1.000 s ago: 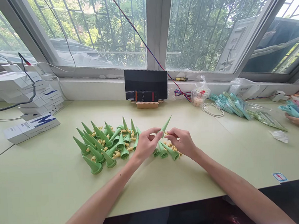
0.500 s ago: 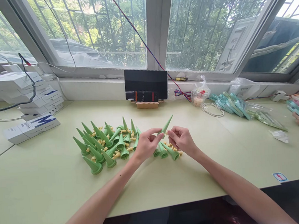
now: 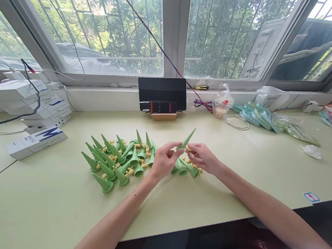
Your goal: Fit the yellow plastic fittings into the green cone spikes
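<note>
My left hand (image 3: 163, 161) pinches a green cone-shaped spike (image 3: 186, 140) by its wide end, with the tip pointing up and to the right. Touching the same spike from the right, my right hand (image 3: 202, 157) has its fingers closed on a small yellow piece (image 3: 188, 149) at the base. Both hands hover just above the pale green table (image 3: 189, 199). A pile of several green spikes with yellow fittings (image 3: 117, 161) lies to the left, and a few more spikes (image 3: 186, 168) rest under my hands.
A black tablet (image 3: 163, 94) with a phone (image 3: 161, 107) propped before it stands at the window sill. White boxes (image 3: 36, 139) are stacked at the left. Teal packaged items (image 3: 254, 113), a plastic bag (image 3: 222, 105) and a cable coil (image 3: 236, 121) lie at the right.
The held spike has tilted a little more to the right and my right hand has closed in on its base. Another person's hand at the far right has drawn out of view.
</note>
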`<act>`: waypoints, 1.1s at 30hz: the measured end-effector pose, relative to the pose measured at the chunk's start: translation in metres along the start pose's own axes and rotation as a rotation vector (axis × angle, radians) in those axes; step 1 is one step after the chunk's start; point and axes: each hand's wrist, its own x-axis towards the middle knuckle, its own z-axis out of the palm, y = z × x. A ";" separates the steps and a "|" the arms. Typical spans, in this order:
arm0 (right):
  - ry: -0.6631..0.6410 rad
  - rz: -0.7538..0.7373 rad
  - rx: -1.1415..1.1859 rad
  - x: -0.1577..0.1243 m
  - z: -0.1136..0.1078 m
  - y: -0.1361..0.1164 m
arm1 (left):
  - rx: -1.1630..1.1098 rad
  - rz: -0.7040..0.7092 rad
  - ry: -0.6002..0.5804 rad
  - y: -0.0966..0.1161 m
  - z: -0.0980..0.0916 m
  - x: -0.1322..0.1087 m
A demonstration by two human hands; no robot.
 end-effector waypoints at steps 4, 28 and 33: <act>0.037 -0.016 -0.017 0.000 0.004 -0.002 | 0.039 -0.020 0.011 0.000 0.001 0.000; 0.172 -0.509 -0.598 -0.001 0.001 0.014 | 0.021 -0.105 0.022 0.004 0.000 0.001; 0.172 -0.527 -0.629 -0.002 0.001 0.013 | 0.018 -0.105 0.020 0.003 0.001 0.001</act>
